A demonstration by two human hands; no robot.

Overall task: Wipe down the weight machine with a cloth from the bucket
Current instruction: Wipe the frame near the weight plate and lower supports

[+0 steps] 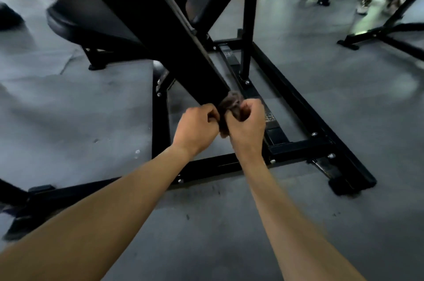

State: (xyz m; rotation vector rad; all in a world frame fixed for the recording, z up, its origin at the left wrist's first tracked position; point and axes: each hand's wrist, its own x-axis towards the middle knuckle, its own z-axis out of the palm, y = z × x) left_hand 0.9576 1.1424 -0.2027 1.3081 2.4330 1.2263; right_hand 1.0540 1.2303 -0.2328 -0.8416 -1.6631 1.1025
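A black weight machine (174,46) fills the middle of the head view, with a thick slanted beam running from the top left down to the centre. A dark brown cloth (230,106) is bunched at the lower end of that beam. My left hand (197,126) grips the cloth from the left with curled fingers. My right hand (247,124) grips it from the right, fingers wrapped round it. The two hands sit close together just under the beam's end. No bucket is in view.
The machine's black floor frame (305,106) spreads out on the grey rubber floor (68,120). A padded black seat (91,23) sits at upper left. Other black equipment (390,32) and a person's legs and shoes (364,5) stand at the top right.
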